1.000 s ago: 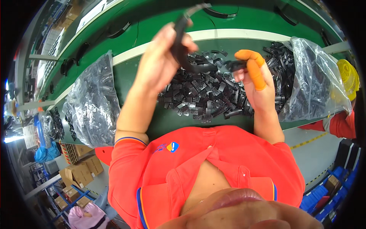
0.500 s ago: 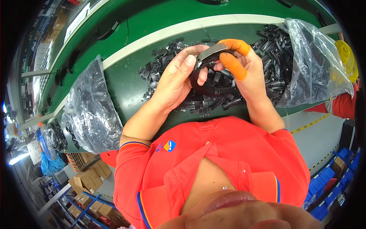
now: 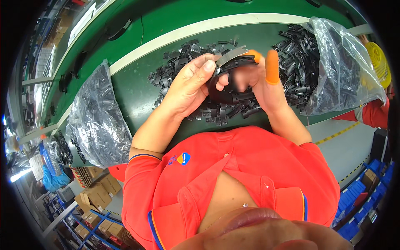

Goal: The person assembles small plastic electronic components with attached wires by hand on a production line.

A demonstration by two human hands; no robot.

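Observation:
Over the bench I hold up a black curved band (image 3: 223, 96), looped like a headband, with a grey curved strip (image 3: 231, 55) along its upper side. My left hand (image 3: 187, 83) is closed on its left part, the thumb pressed near the strip's left end. My right hand (image 3: 268, 91) wears orange finger covers on thumb and index finger. Its thumb stands up, apart from the band, while the index finger lies behind the strip's right end. The remaining right fingers curl inside the loop, partly blurred.
Small black plastic parts (image 3: 179, 62) lie heaped behind and below my hands. Longer black pieces (image 3: 293, 75) spill from a clear plastic bag (image 3: 339, 71) at right. Another filled bag (image 3: 100, 121) rests at left. A yellow basket (image 3: 378, 64) stands far right; a pale rail (image 3: 187, 31) crosses behind.
My right thumb has lifted off the band and now points up. The band has turned slightly, showing more of its slotted inner edge. My left hand keeps its grip.

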